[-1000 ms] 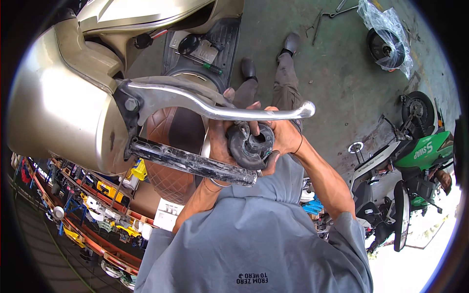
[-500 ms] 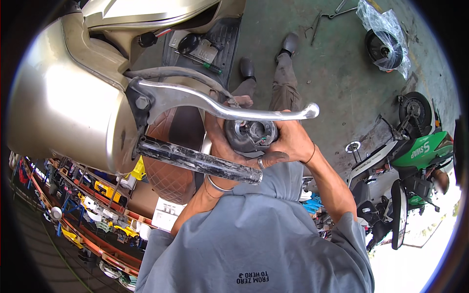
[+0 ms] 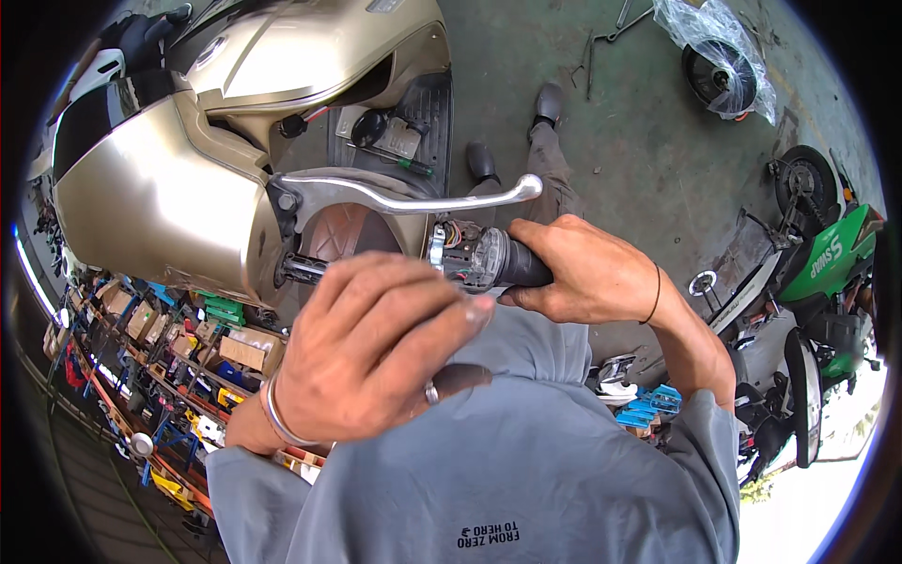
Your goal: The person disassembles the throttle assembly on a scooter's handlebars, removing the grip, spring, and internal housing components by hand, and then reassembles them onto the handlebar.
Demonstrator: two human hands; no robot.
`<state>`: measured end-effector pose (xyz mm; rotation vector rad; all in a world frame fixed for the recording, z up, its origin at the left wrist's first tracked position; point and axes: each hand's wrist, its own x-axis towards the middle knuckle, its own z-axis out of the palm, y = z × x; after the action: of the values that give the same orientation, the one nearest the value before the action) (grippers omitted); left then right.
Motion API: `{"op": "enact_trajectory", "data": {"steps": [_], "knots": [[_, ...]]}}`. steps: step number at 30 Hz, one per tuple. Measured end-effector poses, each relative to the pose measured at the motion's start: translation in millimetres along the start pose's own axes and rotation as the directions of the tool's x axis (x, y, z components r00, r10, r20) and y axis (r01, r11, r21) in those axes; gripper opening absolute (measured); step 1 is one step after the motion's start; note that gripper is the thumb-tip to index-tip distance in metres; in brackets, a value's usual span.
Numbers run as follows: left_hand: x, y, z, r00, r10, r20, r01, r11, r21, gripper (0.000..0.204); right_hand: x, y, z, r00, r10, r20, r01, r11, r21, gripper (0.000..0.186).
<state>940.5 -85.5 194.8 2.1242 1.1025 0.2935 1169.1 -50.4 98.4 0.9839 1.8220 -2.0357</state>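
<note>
My right hand (image 3: 587, 273) is wrapped round a black rubber handlebar grip (image 3: 526, 263). At the grip's inner end is an opened switch housing (image 3: 474, 254) with coloured wires and a shiny metal part. My left hand (image 3: 376, 343) is raised in front of the bare handlebar tube (image 3: 305, 269), fingers stretched and a little bent, thumb apart; nothing shows in it. It hides most of the tube, so I cannot tell whether the housing touches it. Just above the housing runs the silver brake lever (image 3: 404, 199), fixed to the gold scooter (image 3: 169, 211).
On the scooter's footboard (image 3: 434, 122) lie a green-handled screwdriver (image 3: 411, 165) and a round black part (image 3: 369, 129). A plastic-wrapped wheel (image 3: 723, 80) rests on the floor at far right, above a green motorcycle (image 3: 827, 254). Shelves with parts (image 3: 174, 357) stand at left.
The grip and housing have turned from end-on to lengthwise, pointing right. My left hand has let go of the housing and come up in front of the tube. The view has shifted.
</note>
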Motion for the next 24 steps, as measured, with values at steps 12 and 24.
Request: {"op": "enact_trajectory", "data": {"steps": [12, 24], "knots": [[60.1, -31.8, 21.3, 0.91, 0.131, 0.393, -0.178, 0.98, 0.086, 0.067, -14.7, -0.9, -22.7, 0.997, -0.058, 0.06, 0.056, 0.998, 0.024, 0.028], [51.2, -38.1, 26.6, 0.967, 0.043, 0.251, -0.041, 0.999, -0.014, 0.06, -18.6, -2.0, -20.9, 0.995, -0.093, 0.029, 0.088, 0.986, 0.142, 0.023]]}}
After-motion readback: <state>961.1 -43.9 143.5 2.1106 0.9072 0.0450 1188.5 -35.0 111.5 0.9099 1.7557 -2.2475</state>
